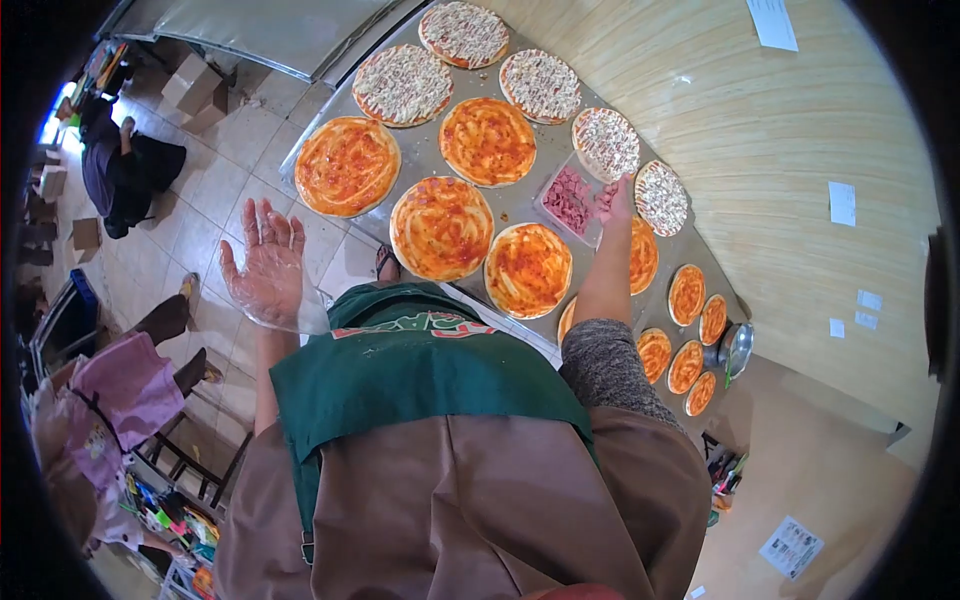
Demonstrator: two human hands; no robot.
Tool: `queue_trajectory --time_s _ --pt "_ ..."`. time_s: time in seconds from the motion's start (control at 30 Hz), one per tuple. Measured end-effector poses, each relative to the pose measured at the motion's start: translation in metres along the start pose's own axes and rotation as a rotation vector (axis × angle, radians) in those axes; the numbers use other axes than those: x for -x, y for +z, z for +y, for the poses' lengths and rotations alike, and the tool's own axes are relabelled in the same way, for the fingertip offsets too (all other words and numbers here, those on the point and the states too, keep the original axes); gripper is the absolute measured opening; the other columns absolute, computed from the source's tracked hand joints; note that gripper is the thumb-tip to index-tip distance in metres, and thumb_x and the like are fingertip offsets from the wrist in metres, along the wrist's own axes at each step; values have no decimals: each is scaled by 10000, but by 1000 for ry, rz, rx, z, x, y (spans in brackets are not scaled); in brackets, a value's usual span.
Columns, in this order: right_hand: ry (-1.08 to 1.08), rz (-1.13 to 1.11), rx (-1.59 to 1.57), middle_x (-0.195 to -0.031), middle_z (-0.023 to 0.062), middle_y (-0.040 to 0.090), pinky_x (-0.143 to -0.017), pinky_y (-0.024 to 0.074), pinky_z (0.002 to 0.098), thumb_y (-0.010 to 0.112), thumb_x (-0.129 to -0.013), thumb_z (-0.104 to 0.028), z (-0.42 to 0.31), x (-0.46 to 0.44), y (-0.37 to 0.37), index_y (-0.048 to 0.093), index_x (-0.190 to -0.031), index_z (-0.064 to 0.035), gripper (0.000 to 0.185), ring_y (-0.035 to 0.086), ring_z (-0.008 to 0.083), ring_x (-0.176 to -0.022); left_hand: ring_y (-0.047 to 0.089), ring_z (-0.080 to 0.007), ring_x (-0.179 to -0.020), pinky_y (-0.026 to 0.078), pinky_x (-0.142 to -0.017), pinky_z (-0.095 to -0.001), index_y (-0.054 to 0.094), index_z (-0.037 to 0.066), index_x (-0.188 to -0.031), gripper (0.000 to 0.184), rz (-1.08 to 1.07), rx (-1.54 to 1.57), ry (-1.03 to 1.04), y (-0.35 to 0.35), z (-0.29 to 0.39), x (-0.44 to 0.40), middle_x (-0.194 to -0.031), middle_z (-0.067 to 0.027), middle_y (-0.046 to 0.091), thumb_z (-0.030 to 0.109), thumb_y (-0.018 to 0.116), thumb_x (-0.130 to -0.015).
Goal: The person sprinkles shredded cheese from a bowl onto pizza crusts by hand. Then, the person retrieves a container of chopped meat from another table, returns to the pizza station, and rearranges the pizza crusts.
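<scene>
My left hand (268, 268) is raised over the floor beside the table, palm up and fingers spread, in a clear plastic glove. Nothing lies in it. My right hand (619, 200) reaches over the table and closes at the right side of a clear plastic container (567, 200) of chopped pink meat. Some pink pieces show by its fingers, which are partly hidden. Around the container lie sauced pizza bases (528, 270) and pizzas with pale shredded topping (606, 143). Another sauced base (643, 256) is partly covered by my right forearm.
Several small sauced bases (686, 295) lie at the table's right end, near a metal bowl (737, 348). A wood-patterned wall (730, 130) borders the table (425, 150). To the left, a person in a pink garment (125, 390) and another in dark clothes (120, 165) are on the tiled floor.
</scene>
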State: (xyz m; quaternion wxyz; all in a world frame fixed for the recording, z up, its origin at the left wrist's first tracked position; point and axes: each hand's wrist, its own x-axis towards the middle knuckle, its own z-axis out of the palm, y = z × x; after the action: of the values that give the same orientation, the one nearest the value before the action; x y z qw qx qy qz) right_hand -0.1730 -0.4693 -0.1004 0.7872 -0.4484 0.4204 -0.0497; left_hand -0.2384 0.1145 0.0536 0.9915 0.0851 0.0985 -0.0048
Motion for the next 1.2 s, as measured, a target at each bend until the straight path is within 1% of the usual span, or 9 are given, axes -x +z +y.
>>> queue_trajectory --time_s 0.17,0.37,0.47,0.67,0.77,0.97,1.07,1.17,1.2 --pt "-84 42 96 -489 -18 342 -315 213 231 415 -916 -562 -6 13 10 369 -638 -158 494 263 102 -349 548 -227 -1070 296 -1058 -429 461 50 -1291 561 6 15 33 -8 4 3 -1283 -121 519 424 483 -874" --pt "-105 76 98 -468 -10 303 -313 209 269 429 -915 -549 -7 12 13 352 -589 -158 516 228 130 -327 547 -226 -1071 295 -1060 -427 465 50 -1292 545 -11 35 32 -6 0 6 -1282 -118 522 411 472 -884" --pt "-90 100 147 -466 -14 296 -317 175 276 380 -910 -597 -8 11 16 370 -606 -144 546 225 131 -324 550 -228 -1070 292 -1061 -427 463 50 -1296 546 -19 44 27 -7 -1 8 -1277 -118 528 412 469 -886" --pt "-124 112 162 -467 -14 296 -321 171 279 412 -915 -568 -8 4 13 363 -595 -141 536 226 126 -323 557 -229 -1063 293 -1058 -425 467 51 -1294 546 -34 49 29 -6 -2 12 -1263 -123 542 416 460 -889" --pt "-135 108 161 -438 -16 256 -346 204 315 446 -910 -545 -6 2 13 326 -561 -157 535 204 155 -325 560 -227 -1061 294 -1057 -423 469 52 -1294 545 -39 47 36 -7 -2 13 -1262 -123 545 418 456 -890" --pt "-140 155 172 -447 -11 262 -351 204 315 424 -923 -533 -6 2 16 333 -565 -152 530 212 155 -338 567 -216 -1048 299 -1055 -421 469 54 -1294 541 -21 33 62 -8 -2 17 -1259 -116 548 415 457 -891" --pt "-164 153 132 -459 -11 300 -320 183 279 482 -910 -516 -6 3 15 368 -584 -130 518 244 132 -326 569 -213 -1043 301 -1055 -422 468 58 -1295 542 -11 21 74 -8 -2 18 -1255 -111 549 417 458 -889" --pt "-176 179 135 -461 -11 304 -326 186 277 499 -908 -501 -4 3 15 367 -578 -127 516 253 131 -331 566 -211 -1043 303 -1054 -422 465 62 -1299 546 -5 11 88 -8 -2 19 -1251 -109 549 421 459 -887" --pt "-179 181 158 -459 -11 290 -334 197 292 472 -915 -507 -4 2 15 355 -579 -131 518 242 139 -334 565 -210 -1043 304 -1053 -422 464 63 -1300 547 -3 10 92 -7 -3 20 -1250 -109 548 422 459 -887"
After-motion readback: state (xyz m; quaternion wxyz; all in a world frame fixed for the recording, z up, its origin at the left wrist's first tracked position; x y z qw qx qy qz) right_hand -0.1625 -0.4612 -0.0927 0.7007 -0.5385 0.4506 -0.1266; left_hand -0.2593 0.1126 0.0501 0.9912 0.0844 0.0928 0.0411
